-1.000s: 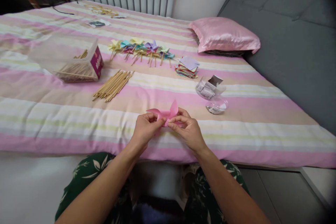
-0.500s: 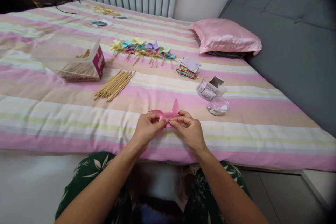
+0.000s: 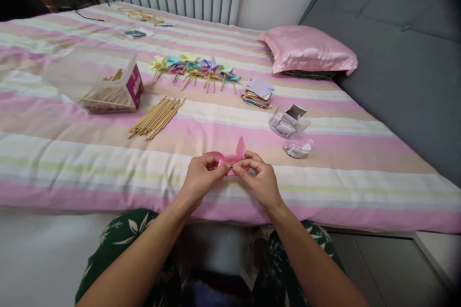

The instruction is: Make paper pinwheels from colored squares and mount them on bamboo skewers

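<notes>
A bed with a pink, white and tan striped cover fills most of the frame. At upper right, against the grey padded headboard, lies a shiny pink satin pillow. At centre left, a translucent plastic box with a purple label holds thin wooden sticks. Just above the middle of the frame, a row of multicoloured paper pinwheels on sticks lies on the cover.

The person's left hand and right hand meet just below the frame's centre, each in a narrow pinch on a bright pink folded paper piece. Two of its pointed flaps stick out above the fingers; a tiny dark spot between the fingertips is too small to identify.

Left of centre lies a loose bundle of tan wooden sticks. Right of centre are two small clear plastic containers and, above them, a stack of coloured paper sheets topped with lavender.
</notes>
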`<move>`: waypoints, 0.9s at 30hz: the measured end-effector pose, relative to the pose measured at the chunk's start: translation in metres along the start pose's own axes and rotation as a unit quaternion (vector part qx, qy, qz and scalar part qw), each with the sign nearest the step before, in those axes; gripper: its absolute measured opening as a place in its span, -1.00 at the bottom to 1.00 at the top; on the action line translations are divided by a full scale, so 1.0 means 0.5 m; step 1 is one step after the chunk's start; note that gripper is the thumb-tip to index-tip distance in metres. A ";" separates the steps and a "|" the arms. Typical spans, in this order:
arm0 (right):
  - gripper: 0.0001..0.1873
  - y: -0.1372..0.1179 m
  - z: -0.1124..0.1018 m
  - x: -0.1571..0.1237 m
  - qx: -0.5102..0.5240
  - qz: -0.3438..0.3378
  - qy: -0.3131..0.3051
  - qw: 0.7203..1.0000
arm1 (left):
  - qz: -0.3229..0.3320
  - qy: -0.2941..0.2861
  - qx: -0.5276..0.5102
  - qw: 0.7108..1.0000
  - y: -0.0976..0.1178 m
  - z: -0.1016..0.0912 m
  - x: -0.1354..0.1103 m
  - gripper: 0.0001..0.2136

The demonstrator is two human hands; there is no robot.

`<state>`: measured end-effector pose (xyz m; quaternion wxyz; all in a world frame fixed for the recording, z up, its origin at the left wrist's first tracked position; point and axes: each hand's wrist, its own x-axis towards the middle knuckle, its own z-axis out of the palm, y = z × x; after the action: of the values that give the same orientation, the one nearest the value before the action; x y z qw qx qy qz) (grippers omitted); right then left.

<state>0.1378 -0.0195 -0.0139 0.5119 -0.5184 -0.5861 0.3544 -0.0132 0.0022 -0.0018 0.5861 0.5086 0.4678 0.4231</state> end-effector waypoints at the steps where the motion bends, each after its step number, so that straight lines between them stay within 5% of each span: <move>1: -0.91 -0.001 0.000 0.000 0.004 0.000 0.000 1.000 | 0.002 0.000 0.005 1.000 0.000 0.000 0.000 -0.74; 11: -0.90 -0.002 0.011 -0.008 0.033 0.015 -0.001 0.999 | 0.012 0.014 0.026 1.000 -0.004 0.002 0.002 -0.76; 18: -0.76 0.004 0.022 -0.011 0.060 0.023 0.063 0.996 | 0.006 0.020 0.006 1.000 -0.003 0.005 0.001 -0.75; 27: -0.84 -0.001 0.019 -0.010 0.054 0.027 -0.013 0.998 | 0.009 0.027 0.006 1.000 0.002 0.004 -0.001 -0.75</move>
<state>0.1282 -0.0236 -0.0169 0.5217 -0.5011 -0.5586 0.4057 -0.0113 0.0012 -0.0008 0.5665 0.5041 0.4816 0.4393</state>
